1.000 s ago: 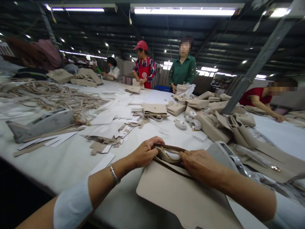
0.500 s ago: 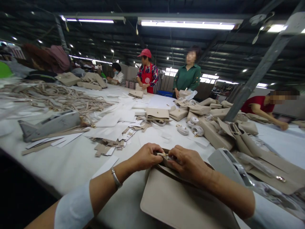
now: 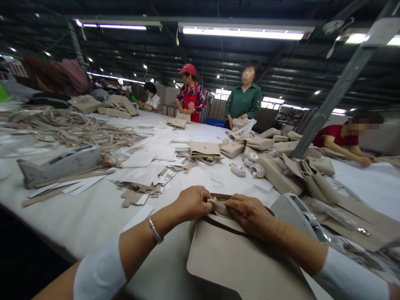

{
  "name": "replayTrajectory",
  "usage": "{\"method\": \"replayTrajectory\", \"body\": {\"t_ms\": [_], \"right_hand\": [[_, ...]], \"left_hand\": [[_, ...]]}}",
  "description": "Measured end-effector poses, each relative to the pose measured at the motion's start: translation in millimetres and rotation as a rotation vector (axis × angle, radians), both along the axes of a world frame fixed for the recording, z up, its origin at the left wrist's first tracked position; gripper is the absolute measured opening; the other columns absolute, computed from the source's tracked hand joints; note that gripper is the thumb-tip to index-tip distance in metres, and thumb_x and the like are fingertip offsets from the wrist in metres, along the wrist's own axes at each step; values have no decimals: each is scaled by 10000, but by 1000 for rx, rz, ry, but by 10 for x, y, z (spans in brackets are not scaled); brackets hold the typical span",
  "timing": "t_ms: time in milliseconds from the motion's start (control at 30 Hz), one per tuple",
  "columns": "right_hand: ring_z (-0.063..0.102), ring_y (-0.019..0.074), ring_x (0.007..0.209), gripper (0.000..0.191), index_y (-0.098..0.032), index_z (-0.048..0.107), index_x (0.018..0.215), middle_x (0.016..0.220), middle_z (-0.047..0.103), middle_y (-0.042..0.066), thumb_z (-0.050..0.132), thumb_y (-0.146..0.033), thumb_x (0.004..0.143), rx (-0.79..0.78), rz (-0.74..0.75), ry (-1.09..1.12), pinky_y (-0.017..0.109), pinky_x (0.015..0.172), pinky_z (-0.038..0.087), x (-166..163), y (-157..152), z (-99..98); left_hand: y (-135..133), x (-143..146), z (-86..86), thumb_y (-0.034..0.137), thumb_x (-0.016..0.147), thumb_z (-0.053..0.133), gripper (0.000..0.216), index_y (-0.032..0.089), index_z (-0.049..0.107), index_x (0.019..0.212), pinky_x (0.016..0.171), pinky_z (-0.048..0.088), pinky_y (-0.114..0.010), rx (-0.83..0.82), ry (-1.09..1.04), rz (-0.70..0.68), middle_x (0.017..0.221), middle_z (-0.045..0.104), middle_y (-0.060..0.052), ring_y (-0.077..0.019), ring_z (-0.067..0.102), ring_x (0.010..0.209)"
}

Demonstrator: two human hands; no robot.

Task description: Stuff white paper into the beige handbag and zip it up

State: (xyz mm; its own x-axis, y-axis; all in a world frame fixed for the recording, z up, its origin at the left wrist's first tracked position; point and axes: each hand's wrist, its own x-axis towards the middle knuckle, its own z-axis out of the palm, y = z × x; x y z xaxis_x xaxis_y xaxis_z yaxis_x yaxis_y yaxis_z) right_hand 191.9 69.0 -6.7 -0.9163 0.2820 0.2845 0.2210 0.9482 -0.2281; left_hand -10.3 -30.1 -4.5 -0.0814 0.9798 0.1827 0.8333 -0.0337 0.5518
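Head view: left hand (image 3: 193,203) and right hand (image 3: 250,213), fingers closed, pinch the mouth of a beige handbag (image 3: 237,258) lying flat on the table (image 3: 93,216), steadying it.

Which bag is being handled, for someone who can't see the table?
On the long white table, look at the near edge. The beige handbag lies flat there, left hand and right hand pinching its brown-trimmed opening; the other bags sit farther back, untouched.
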Motion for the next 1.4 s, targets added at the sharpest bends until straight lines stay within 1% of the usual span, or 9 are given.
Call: {"method": "replayTrajectory", "body": {"t_ms": [167,267,367,500,633,733,900,1100,1400], "right_hand": [[577,143,774,185,-194,700,919,842,621,33,526,-230,867,-196,-38,108,237,715,432,-117,-8,123],[578,162,776,176,-168,699,833,807,641,42,537,-236,846,-267,-166,137,261,725,434,-262,7,166],[584,172,773,174,-152,688,787,801,659,50,537,-226,828,-329,-236,134,277,730,438,-346,35,158],[587,173,856,298,-175,668,1048,928,649,47,556,-153,772,-335,-106,168,277,792,440,-326,47,121],[578,153,818,241,-212,707,973,876,620,26,552,-161,795,-286,23,55,248,764,431,-315,56,168],[568,147,773,210,-217,714,932,847,613,22,567,-167,791,-183,21,-104,236,701,412,-360,57,295],[549,151,729,154,-196,693,849,830,633,16,624,-173,714,-2,-15,-308,239,630,364,-475,-1,581],[425,104,502,107,-160,595,710,524,473,-50,623,-262,693,-584,-170,-498,217,467,300,-640,-47,695],[330,71,415,165,-162,518,603,444,382,-64,593,-245,725,-560,-398,-481,212,393,216,-532,-78,591]], "left_hand": [[19,-27,-186,97,628,500,418,166,724,974,728,451,-215,150,-431,-192,932,676,-23,-145,594,830],[4,27,-213,53,603,495,500,202,716,1026,836,442,-245,218,-496,-177,947,667,-17,-154,591,907],[-3,47,-223,75,606,535,394,171,740,928,786,457,-257,228,-566,-119,893,659,-38,-162,596,857],[-3,41,-258,77,596,559,348,148,737,886,751,449,-241,235,-660,-116,901,656,-46,-152,589,840],[-11,50,-282,87,604,560,288,137,702,850,615,408,-196,206,-702,-82,797,643,-8,-101,544,691],[-19,31,-274,117,622,566,248,135,675,844,520,353,-185,159,-663,-53,686,610,23,-75,473,563],[-33,-72,-204,195,644,628,223,174,737,837,638,411,-215,122,-358,-126,803,659,-13,-140,561,733],[-30,-87,-88,277,655,658,251,202,739,880,600,395,-201,15,-192,-184,748,657,14,-141,570,701],[3,-55,-73,289,711,630,210,263,746,885,670,411,-227,43,-8,-146,816,724,10,-156,613,747]]}}
